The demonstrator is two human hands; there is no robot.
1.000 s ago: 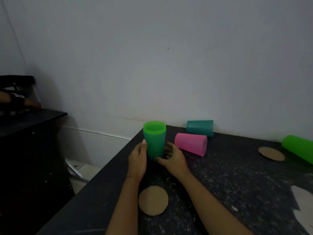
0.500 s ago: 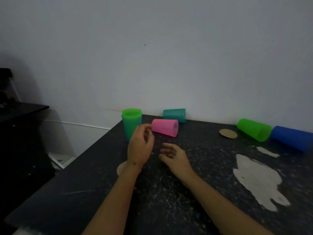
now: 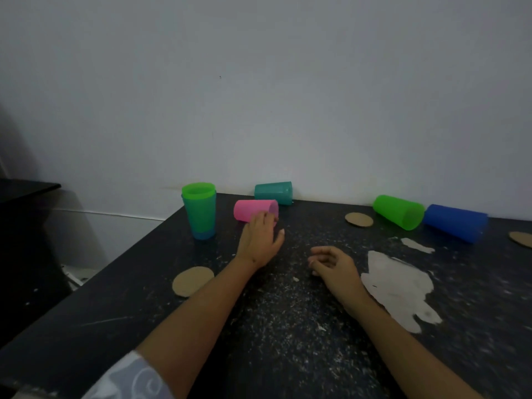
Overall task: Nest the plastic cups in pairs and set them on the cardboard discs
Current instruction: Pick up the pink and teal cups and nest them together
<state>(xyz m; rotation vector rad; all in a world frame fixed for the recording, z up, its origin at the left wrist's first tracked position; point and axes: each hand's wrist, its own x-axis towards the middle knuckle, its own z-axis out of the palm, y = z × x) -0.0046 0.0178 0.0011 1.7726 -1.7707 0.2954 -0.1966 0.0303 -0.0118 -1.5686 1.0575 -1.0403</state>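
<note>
A nested pair, a green cup inside a blue one, stands upright near the table's left edge. A pink cup lies on its side to its right, and my left hand reaches it with fingers spread, touching its near side. Behind it a teal cup lies by the wall. A green cup and a blue cup lie on their sides at the right. My right hand hovers loosely curled and holds nothing. Cardboard discs lie at front left, at the back and at the far right.
The dark speckled table has a large pale patch right of my right hand. The wall runs along the table's back edge. The table's left edge drops off toward a dark cabinet.
Both hands have let go of the nested pair, which stays standing. My left hand has moved right to the pink cup. The view has swung right, bringing the blue cup and far disc in.
</note>
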